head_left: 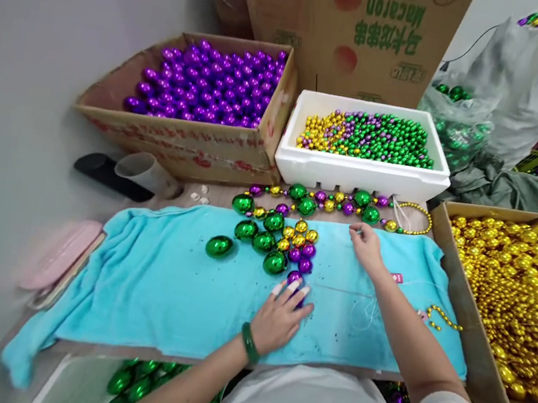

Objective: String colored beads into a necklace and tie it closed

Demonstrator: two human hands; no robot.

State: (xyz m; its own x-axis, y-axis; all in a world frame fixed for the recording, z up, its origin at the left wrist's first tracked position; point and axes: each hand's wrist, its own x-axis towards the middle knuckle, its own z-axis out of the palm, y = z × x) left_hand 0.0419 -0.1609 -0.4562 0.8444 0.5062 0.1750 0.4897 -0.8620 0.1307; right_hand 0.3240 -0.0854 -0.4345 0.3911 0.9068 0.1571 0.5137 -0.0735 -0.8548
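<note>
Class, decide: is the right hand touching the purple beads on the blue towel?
Apart: the head view shows blue towel between the right hand and the purple beads.

Green beads (219,246), purple beads (306,266) and gold beads (298,240): smooth, mirror-glossy, metallic-looking. Beneath, blue cloth (160,286): matt, soft-napped. Far side, white box (361,175): matt plastic foam. Far left, carton (171,141): dull brown cardboard.
</note>
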